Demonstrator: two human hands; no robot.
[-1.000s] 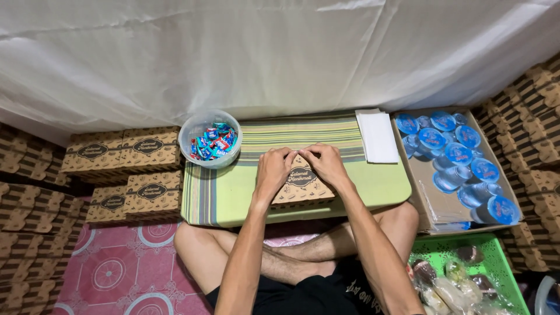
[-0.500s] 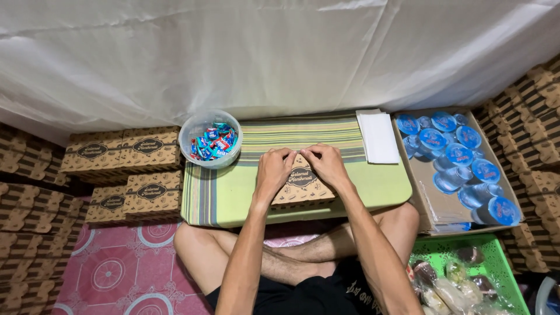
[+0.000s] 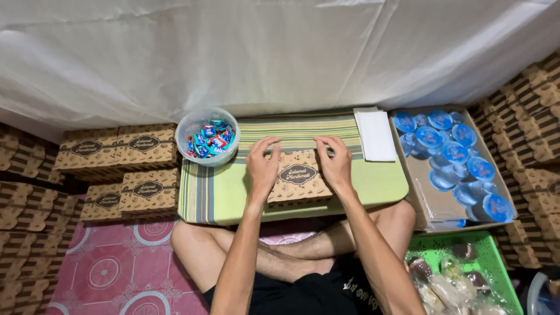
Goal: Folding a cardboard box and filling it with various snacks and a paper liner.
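Both hands lie flat on the brown printed cardboard box (image 3: 297, 178), which sits in the middle of the low green striped lap table (image 3: 373, 186). Since a moment ago the hands have slid outward and toward the far edge of the lid: the left hand (image 3: 262, 166) now covers its left side and the right hand (image 3: 334, 163) its right, fingers spread, pressing rather than gripping, so the dark oval label shows between them. The lid looks closed under that pressure.

At the table's far left stands a clear plastic bowl of blue and red wrapped sweets (image 3: 208, 139), and at its far right a stack of white paper napkins (image 3: 375, 135). Right of the table is a cardboard tray of blue-lidded water cups (image 3: 449, 157); nearer, a green plastic basket of wrapped snacks (image 3: 461, 274). Stacks of matching brown boxes (image 3: 116, 166) stand to the left. Nothing blocks the hands
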